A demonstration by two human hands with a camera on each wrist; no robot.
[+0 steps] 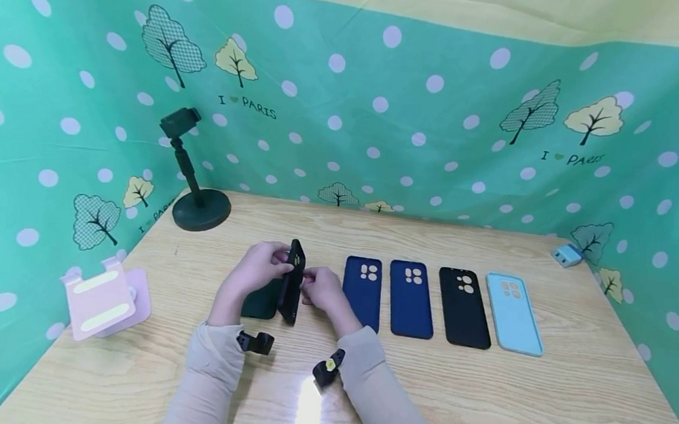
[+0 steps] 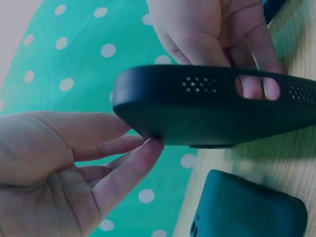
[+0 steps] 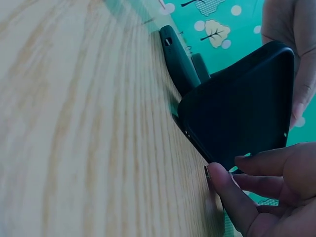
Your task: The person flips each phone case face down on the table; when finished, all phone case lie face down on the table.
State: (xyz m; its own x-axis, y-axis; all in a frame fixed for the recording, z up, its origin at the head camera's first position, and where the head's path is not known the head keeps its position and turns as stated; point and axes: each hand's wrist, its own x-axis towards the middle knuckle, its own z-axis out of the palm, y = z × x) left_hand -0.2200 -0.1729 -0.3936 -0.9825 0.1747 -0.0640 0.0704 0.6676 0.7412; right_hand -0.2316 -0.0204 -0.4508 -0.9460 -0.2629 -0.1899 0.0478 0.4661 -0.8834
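A black phone case (image 1: 291,291) stands on its long edge between my two hands. My left hand (image 1: 257,265) grips it from the left with thumb and fingers at its edge, as the left wrist view shows. From the other side, my right hand (image 1: 322,288) pinches its edge near the table; in the right wrist view the thumb and forefinger (image 3: 264,160) lie at the rim of the hollow inside (image 3: 242,103). Port and speaker holes (image 2: 200,85) run along one short end. Partly hidden behind my left hand, a dark green phone case (image 1: 259,305) lies flat.
Right of my hands, two navy cases (image 1: 362,296) (image 1: 411,301), a black case (image 1: 465,309) and a light blue case (image 1: 515,315) lie in a row. A pink folding stand (image 1: 100,301) is at left, a black stand (image 1: 201,209) behind it, a charger (image 1: 567,255) at back right.
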